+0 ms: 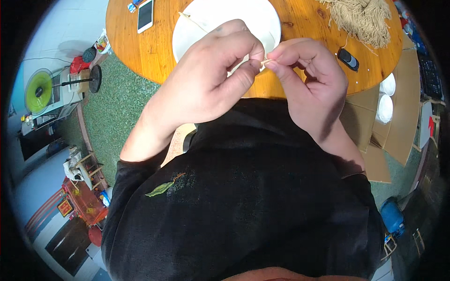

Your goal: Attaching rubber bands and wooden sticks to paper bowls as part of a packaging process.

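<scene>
My left hand (218, 70) and my right hand (318, 75) meet over the near edge of a round wooden table (136, 51). Each is closed in a pinch of thumb and forefinger. Between the fingertips runs a short bit of thin tan strand (265, 62), which looks like yarn; most of it is hidden by the fingers. Just beyond my hands lies a white round plate (255, 14), partly covered by my left hand. Across its left rim rests a thin pale strip (191, 21), with one end behind my left hand.
A bundle of tan yarn (365, 23) lies at the table's far right, with a small black oval device (348, 59) nearer. At the far left is a white phone (146, 16). Cardboard (401, 122) and white round containers (385, 108) sit right of the table; a green fan (39, 91) stands left.
</scene>
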Action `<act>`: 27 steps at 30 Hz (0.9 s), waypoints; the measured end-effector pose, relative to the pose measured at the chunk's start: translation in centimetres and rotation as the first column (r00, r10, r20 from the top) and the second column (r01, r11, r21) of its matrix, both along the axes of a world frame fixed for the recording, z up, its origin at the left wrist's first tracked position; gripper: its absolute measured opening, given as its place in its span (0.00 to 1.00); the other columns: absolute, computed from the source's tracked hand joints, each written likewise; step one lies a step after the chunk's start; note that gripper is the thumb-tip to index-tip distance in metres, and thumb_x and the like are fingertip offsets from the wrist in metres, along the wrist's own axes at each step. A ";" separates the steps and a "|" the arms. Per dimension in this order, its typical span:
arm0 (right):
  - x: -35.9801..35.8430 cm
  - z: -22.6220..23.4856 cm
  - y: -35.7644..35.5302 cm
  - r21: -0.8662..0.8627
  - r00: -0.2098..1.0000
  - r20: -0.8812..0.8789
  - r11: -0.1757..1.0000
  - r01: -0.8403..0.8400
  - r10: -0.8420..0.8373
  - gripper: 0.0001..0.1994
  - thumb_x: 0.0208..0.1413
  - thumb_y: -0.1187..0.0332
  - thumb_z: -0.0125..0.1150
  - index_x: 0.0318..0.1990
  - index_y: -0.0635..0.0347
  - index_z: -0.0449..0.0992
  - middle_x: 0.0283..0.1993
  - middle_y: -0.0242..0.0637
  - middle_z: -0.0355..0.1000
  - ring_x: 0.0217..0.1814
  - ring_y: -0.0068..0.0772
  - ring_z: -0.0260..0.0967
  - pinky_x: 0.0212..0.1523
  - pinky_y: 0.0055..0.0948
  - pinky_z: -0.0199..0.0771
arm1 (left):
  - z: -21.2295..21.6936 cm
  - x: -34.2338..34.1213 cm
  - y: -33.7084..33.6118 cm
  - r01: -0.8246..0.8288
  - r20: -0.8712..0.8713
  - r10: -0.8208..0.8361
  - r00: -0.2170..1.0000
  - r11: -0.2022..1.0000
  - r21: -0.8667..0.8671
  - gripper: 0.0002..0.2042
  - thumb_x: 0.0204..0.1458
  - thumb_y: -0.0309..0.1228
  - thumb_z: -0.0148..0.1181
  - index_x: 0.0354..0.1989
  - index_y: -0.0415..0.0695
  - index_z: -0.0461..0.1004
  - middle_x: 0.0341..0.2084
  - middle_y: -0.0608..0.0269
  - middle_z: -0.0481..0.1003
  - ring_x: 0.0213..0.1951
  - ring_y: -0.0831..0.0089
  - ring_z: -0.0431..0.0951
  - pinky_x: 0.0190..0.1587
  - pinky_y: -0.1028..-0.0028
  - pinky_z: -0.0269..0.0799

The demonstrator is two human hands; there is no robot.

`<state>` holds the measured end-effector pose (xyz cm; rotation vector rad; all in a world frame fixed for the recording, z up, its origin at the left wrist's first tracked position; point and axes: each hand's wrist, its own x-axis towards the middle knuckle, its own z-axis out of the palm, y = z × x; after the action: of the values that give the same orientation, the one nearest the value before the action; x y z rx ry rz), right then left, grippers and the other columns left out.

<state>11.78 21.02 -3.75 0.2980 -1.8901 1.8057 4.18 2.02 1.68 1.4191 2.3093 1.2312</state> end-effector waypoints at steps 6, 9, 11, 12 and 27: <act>-0.5 -0.6 0.2 0.092 0.996 -0.091 0.996 0.018 -0.010 0.08 0.53 0.86 0.68 0.36 0.63 0.78 0.37 0.36 0.79 0.39 0.26 0.80 0.40 0.23 0.80 | -0.1 -0.6 0.0 0.059 0.118 -0.061 0.991 0.998 0.018 0.02 0.61 0.22 0.52 0.37 0.37 0.70 0.34 0.62 0.65 0.36 0.73 0.67 0.40 0.75 0.63; -0.9 -0.5 0.6 0.217 0.975 -0.210 0.968 0.124 -0.078 0.08 0.52 0.85 0.69 0.36 0.62 0.78 0.38 0.35 0.78 0.38 0.27 0.79 0.38 0.23 0.79 | -0.1 -0.6 0.1 0.075 0.138 -0.074 0.988 0.997 -0.004 0.04 0.64 0.24 0.51 0.39 0.37 0.71 0.33 0.59 0.67 0.36 0.68 0.70 0.41 0.72 0.67; -0.9 -0.5 0.8 0.301 0.947 -0.295 0.929 0.214 -0.123 0.08 0.52 0.84 0.70 0.36 0.61 0.78 0.38 0.34 0.78 0.37 0.28 0.78 0.37 0.23 0.79 | -0.3 -0.5 0.1 0.068 0.168 -0.065 0.984 0.998 -0.012 0.04 0.64 0.25 0.51 0.40 0.37 0.72 0.33 0.56 0.70 0.36 0.62 0.74 0.42 0.68 0.70; -0.7 -0.4 0.8 0.296 0.946 -0.285 0.924 0.242 -0.156 0.09 0.50 0.82 0.72 0.35 0.60 0.79 0.37 0.34 0.77 0.37 0.29 0.77 0.36 0.24 0.78 | -0.4 -0.5 0.1 0.047 0.189 -0.042 0.981 0.999 -0.019 0.05 0.65 0.25 0.51 0.40 0.37 0.71 0.33 0.56 0.70 0.37 0.62 0.74 0.42 0.68 0.70; 0.6 -0.2 0.8 0.416 0.945 -0.259 0.860 0.297 -0.201 0.09 0.45 0.77 0.77 0.35 0.59 0.84 0.33 0.34 0.75 0.32 0.33 0.75 0.31 0.26 0.74 | -0.6 -0.6 0.7 -0.014 0.328 0.023 0.945 0.999 -0.031 0.07 0.65 0.27 0.50 0.36 0.37 0.71 0.31 0.58 0.69 0.35 0.65 0.72 0.42 0.68 0.68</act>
<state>12.34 21.80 -3.95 0.3638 -2.0672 1.1052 3.62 2.74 1.06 1.0868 2.1074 1.3194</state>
